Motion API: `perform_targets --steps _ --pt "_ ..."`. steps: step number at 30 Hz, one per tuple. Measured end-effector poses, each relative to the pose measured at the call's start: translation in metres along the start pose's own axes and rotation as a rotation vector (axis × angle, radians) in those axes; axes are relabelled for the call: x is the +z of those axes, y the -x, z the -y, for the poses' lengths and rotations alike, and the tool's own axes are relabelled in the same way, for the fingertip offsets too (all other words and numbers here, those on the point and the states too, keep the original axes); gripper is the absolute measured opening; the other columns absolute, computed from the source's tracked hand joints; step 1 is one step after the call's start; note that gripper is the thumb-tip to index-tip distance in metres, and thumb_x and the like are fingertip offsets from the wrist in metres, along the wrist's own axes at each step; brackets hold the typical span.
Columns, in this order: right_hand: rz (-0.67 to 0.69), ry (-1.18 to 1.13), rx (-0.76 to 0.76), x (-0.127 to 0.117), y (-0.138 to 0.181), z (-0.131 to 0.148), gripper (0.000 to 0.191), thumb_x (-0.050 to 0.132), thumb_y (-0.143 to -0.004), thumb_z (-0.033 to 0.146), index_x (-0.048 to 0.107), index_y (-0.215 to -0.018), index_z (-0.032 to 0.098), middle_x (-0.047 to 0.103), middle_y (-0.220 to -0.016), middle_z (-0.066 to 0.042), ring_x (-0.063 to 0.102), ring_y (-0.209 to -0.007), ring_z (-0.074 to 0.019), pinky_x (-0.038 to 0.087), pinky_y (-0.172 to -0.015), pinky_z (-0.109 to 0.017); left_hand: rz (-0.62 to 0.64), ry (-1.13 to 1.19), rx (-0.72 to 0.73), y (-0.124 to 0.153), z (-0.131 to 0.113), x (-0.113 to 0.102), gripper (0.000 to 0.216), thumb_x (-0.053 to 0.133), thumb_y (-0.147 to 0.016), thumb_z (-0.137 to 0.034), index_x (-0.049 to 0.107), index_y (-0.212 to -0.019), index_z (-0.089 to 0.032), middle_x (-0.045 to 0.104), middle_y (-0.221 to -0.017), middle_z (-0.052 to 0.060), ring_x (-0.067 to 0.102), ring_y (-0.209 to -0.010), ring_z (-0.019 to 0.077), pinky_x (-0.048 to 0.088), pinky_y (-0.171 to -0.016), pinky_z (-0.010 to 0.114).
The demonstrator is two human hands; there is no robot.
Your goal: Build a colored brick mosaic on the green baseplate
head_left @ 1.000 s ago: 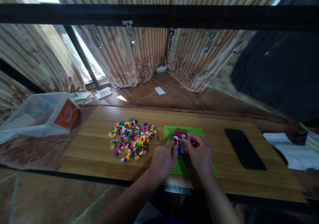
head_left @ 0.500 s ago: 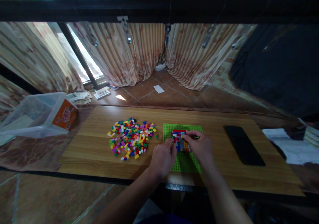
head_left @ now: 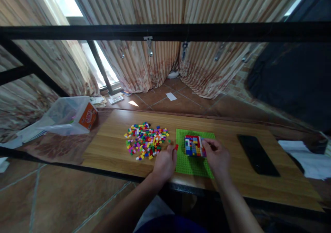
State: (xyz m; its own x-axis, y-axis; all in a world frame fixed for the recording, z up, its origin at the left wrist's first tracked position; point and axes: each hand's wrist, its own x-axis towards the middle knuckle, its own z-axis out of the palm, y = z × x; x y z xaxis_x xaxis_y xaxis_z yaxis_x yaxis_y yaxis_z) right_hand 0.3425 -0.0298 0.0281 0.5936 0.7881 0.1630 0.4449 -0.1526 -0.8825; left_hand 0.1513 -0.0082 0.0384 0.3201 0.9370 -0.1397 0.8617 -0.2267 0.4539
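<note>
A block of multicoloured toy bricks (head_left: 192,147), with red along its far edge, is over the green studded baseplate (head_left: 195,169). My right hand (head_left: 218,157) is closed at the block's right edge, thumb and fingers pinching there. Between the fingertips of my left hand (head_left: 164,164) a small red brick (head_left: 176,146) sticks up, just beyond the baseplate's left edge and apart from the block. To the left of that hand lies a loose pile of small bricks (head_left: 146,141) in many colours.
On the wooden table (head_left: 103,153) a black phone-like slab (head_left: 258,155) lies at right. A clear plastic box (head_left: 69,119) with an orange label stands beyond the left end. White cloth or paper (head_left: 305,157) is at far right. A dark rail (head_left: 165,32) crosses above.
My left hand has drawn away from the block to the left, and a red brick now shows in its fingers. My right hand stays at the block's right side. The view has shifted.
</note>
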Motion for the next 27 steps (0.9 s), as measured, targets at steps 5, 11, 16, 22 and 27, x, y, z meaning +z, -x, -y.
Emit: perform_targets --steps 5,11,16,22,27 --pt "0.130 0.050 -0.186 0.016 0.038 0.021 0.028 0.055 -0.084 0.043 0.069 -0.087 0.019 0.070 -0.090 -0.007 0.064 -0.082 -0.0209 0.048 -0.078 -0.035 0.029 -0.065 -0.082 0.009 0.009 -0.001 0.031 0.029 -0.099 -0.030 0.056 -0.107 -0.016 0.072 -0.085 0.010 0.070 -0.079 0.0223 0.048 -0.065 0.028" --pt "0.377 0.193 -0.364 0.056 0.054 0.051 0.024 0.047 -0.089 0.030 0.068 -0.089 0.019 0.068 -0.091 -0.006 0.062 -0.082 -0.0191 0.045 -0.077 -0.032 0.045 -0.070 -0.113 0.018 0.019 -0.004 0.028 0.030 -0.098 -0.027 0.054 -0.107 -0.016 0.071 -0.085 0.009 0.070 -0.079 0.0237 0.049 -0.065 0.029" --pt "0.573 0.405 -0.403 0.089 0.047 0.064 0.023 0.047 -0.089 0.022 0.069 -0.096 0.018 0.066 -0.097 -0.007 0.060 -0.091 -0.0199 0.041 -0.083 -0.030 -0.067 0.037 -0.030 0.048 0.050 -0.002 0.025 0.032 -0.097 -0.024 0.052 -0.110 -0.019 0.071 -0.090 0.007 0.069 -0.081 0.0200 0.049 -0.068 0.028" --pt "0.671 0.611 -0.343 0.107 0.049 0.074 0.023 0.051 -0.088 0.026 0.070 -0.098 0.018 0.064 -0.102 -0.009 0.058 -0.093 -0.0213 0.038 -0.081 -0.030 -0.124 0.133 -0.046 0.061 0.072 -0.013 0.021 0.035 -0.096 -0.025 0.053 -0.106 -0.021 0.071 -0.092 0.004 0.068 -0.082 0.0170 0.048 -0.069 0.025" --pt "0.648 0.658 -0.254 0.112 0.050 0.078 0.021 0.052 -0.088 0.029 0.070 -0.093 0.020 0.063 -0.100 -0.008 0.058 -0.092 -0.0215 0.037 -0.077 -0.030 -0.127 0.065 -0.044 0.049 0.071 -0.014 0.022 0.044 -0.092 -0.028 0.054 -0.110 -0.021 0.071 -0.098 0.005 0.068 -0.088 0.0199 0.048 -0.073 0.028"
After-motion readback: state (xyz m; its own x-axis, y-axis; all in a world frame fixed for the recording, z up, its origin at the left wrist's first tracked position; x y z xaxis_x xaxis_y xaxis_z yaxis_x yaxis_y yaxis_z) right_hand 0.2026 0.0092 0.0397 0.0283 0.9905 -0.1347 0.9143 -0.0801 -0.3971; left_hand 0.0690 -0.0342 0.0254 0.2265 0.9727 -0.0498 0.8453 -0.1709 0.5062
